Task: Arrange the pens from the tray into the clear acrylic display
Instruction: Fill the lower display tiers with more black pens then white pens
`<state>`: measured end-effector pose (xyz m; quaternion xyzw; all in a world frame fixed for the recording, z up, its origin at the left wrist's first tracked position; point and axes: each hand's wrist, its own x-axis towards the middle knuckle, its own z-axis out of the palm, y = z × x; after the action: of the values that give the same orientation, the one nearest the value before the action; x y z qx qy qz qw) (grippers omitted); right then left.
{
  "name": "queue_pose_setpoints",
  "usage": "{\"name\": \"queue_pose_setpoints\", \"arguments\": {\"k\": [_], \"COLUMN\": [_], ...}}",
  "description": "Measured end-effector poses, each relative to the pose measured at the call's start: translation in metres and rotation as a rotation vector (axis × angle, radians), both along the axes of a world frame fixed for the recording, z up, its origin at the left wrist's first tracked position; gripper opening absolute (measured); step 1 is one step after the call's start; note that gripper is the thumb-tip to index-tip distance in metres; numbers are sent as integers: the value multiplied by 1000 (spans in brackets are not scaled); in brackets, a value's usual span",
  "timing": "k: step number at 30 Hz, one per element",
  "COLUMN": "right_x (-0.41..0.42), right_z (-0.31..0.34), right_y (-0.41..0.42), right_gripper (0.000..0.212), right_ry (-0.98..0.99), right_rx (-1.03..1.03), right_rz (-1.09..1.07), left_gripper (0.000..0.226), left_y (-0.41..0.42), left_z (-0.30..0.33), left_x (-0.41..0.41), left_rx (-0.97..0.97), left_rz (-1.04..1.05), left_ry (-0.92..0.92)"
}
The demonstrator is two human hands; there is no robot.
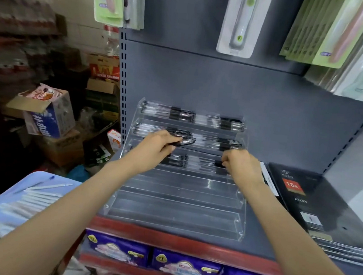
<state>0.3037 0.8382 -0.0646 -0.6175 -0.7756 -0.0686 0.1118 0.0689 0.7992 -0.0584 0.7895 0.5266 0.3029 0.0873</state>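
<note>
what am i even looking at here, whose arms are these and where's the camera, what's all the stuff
There is no machine here. The camera sits on a person's head and looks forward and down, so the two bare arms reaching in from the bottom are that person's own. It is one picture, a wide-angle view, which is why the edges bend.

They stand at a grey shop shelf. On it is a clear acrylic display built like steps. Its upper steps already hold black and clear pens; the lower steps look empty.

The left hand holds a few pens over the middle steps. The right hand has its fingers at the pens on the third step; whether it grips one is unclear.

At lower left a pale blue tray holds more pens. Black diary boxes lie to the right.
</note>
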Motion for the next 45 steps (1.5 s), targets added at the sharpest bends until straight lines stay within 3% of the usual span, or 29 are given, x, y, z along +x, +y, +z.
{"name": "queue_pose_setpoints", "arguments": {"k": [4, 8, 10, 13, 16, 20, 23, 27, 32, 35, 39, 45], "right_x": [1, 1, 3, -3, -25, -47, -48, -53, -73, -84, -96, -101], "right_z": [-1, 1, 0, 4, 10, 8, 3, -5, -10, -10, -13, -17], "right_y": [4, 5, 4, -6, -22, -24, -19, -14, -6, 0, 5, 10], "right_gripper": [13, 11, 14, 21, 29, 13, 12, 13, 16, 7, 7, 11], "right_ry": [-66, -13, 86, 430, 718, 755, 801, 747, 665, 606, 482, 385], "right_rx": [0, -27, -2, 37, -145, -69, 5, 4, -40, -39, 7, -28], "right_rz": [15, 10, 30, 131, 321, 366, 290, 243, 213, 211, 200, 195], "left_gripper": [30, 15, 13, 14, 12, 14, 27, 42, 50, 47, 26, 25], "left_y": [1, 0, 0, 0, -1, -5, -6, -8, -5, -1, 0, -5], "left_z": [0, 2, 3, 3, 3, 5, 1, -9, -16, -15, -15, -18], "left_x": [2, 4, 4, 3, 4, -4, -25, -49, -63, -72, -82, -79], "left_rx": [-34, -72, -63, -59, -42, -14, 124, 130, 30, 25, -53, -33], "left_rz": [19, 51, 45, 21, -6, 16, 200, 414, 474, 552, 502, 474], "left_ry": [-80, -166, -161, -121, -95, -94, -36, -171, -150, -170, -230, -325]}}
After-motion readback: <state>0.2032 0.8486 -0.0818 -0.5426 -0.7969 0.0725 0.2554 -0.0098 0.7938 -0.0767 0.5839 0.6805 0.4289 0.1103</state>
